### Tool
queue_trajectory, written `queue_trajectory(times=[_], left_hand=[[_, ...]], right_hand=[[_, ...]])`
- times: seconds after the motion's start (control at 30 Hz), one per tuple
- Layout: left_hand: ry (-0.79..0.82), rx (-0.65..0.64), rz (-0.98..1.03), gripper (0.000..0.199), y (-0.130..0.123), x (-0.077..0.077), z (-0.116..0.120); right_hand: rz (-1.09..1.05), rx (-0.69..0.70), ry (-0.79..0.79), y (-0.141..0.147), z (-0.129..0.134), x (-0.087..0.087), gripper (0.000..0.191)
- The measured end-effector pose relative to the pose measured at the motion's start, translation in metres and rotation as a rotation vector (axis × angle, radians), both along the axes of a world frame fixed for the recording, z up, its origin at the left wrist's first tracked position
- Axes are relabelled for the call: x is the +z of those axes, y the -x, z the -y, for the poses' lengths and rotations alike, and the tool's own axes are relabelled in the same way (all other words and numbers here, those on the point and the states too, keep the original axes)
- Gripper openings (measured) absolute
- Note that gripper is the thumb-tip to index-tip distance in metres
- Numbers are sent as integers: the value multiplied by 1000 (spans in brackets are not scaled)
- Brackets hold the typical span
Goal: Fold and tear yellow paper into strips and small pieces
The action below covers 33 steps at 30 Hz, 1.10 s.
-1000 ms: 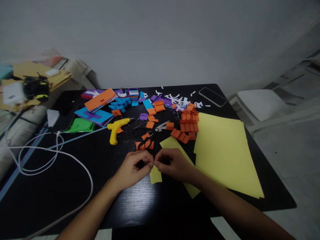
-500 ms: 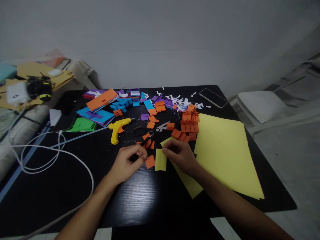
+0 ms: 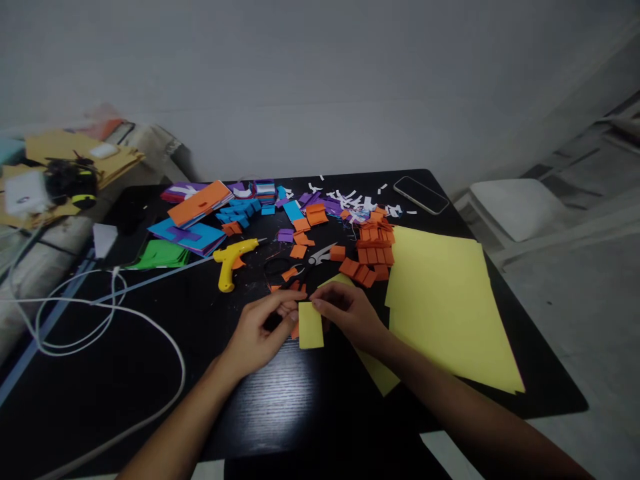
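A small yellow paper piece [image 3: 311, 327] is pinched at its upper right corner by my right hand [image 3: 353, 319], between thumb and index finger. My left hand [image 3: 263, 332] is beside the piece's left edge, index finger stretched toward the top corner and thumb apart from it; firm contact is not clear. Under the right wrist lies a yellow paper strip [image 3: 377, 370]. Just beyond my hands are black-handled scissors [image 3: 320, 255] and a pair of pliers [image 3: 295, 272]. Orange paper squares lie partly hidden behind the yellow piece.
A yellow glue gun [image 3: 230, 263] lies left of centre. Orange folded pieces [image 3: 375, 253] and large yellow sheets [image 3: 450, 307] are at right. Behind are blue pieces [image 3: 239, 212], white scraps [image 3: 353, 202] and a phone [image 3: 421, 195]. A white cable [image 3: 170, 340] loops at left.
My left hand has come right, up to the yellow piece, its index finger straightening. The yellow piece has shifted slightly left and now overlaps the orange square. The right hand keeps its pinch.
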<state>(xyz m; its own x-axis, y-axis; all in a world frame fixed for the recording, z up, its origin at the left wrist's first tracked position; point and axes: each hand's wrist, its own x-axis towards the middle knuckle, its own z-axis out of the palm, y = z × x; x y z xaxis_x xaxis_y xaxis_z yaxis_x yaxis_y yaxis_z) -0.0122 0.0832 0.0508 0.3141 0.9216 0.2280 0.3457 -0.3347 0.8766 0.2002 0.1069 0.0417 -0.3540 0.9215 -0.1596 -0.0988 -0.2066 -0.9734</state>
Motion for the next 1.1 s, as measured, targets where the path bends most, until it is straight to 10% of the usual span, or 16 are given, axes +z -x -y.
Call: queue_trajectory(times=[1.1], left_hand=[[-114, -76, -169, 38, -2, -1, 3]], right_hand=[[16, -84, 47, 1, -1, -5, 23]])
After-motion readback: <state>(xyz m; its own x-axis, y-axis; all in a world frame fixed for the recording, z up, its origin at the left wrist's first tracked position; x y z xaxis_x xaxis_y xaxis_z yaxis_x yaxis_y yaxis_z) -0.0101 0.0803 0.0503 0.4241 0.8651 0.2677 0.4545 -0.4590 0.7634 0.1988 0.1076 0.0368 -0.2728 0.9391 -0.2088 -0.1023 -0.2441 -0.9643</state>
